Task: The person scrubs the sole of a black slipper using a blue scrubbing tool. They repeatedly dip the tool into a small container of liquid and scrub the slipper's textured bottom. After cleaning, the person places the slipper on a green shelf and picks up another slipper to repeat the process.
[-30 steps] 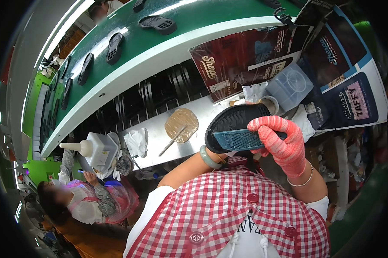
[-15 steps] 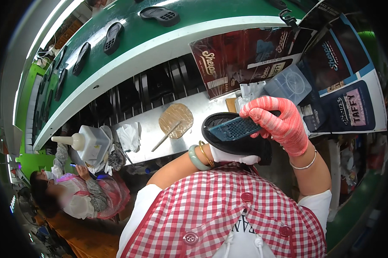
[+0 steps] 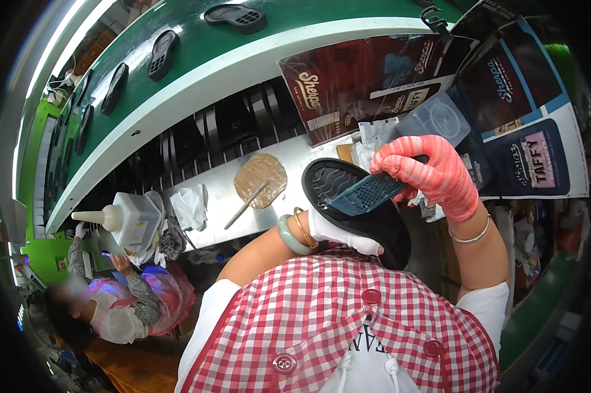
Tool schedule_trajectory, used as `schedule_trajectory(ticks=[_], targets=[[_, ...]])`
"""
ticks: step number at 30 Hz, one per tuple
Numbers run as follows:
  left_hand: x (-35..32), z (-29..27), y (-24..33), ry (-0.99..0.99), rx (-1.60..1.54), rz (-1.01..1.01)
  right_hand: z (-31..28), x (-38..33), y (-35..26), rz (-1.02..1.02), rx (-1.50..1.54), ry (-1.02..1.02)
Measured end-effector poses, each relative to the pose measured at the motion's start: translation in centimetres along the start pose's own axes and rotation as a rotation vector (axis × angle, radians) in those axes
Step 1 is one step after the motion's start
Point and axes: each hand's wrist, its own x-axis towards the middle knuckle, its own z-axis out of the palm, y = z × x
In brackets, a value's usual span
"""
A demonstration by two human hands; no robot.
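My left hand (image 3: 345,234), in a white glove, grips a black shoe (image 3: 388,230) from its near side; part of the fingers is hidden by it. The patterned tread of the shoe's sole (image 3: 328,181) faces up toward the left. In a coral-pink knitted glove, my right hand (image 3: 433,171) pinches one end of a flat blue strip with a perforated, mesh-like face (image 3: 369,194). That strip slants across the shoe, its free end over the tread; whether it touches cannot be made out.
A round brown pad with a thin stick (image 3: 260,181) lies on the metal shelf (image 3: 222,196). Left of it are crumpled white cloth (image 3: 189,207) and a white nozzle bottle (image 3: 137,221). Black soles (image 3: 163,55) rest on the green belt (image 3: 197,40). A clear plastic box (image 3: 436,119) stands right; a co-worker (image 3: 128,298) sits left.
The shoe has tilted, so more of its tread shows. The blue strip in my right hand now slants more steeply, its free end lower right. The whole view has shifted slightly.
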Motion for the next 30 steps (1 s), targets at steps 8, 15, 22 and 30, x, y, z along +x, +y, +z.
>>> schedule_trajectory(ticks=[8,15,22,30], targets=[[-2.0,-1.7,-3.6,0.207,-0.424,-0.264,-2.1,-0.3,3.9,-0.213,0.249,0.373],[-4.8,-0.6,-3.8,0.604,-0.928,-0.372,0.7,0.6,6.7,-0.340,0.500,0.520],[-6.4,-0.4,-4.0,0.389,-1.128,-0.279,3.5,1.4,7.5,-0.355,0.502,0.617],[-6.9,0.4,-3.1,0.538,-1.103,-0.497,3.6,1.2,7.2,-0.298,0.519,0.639]])
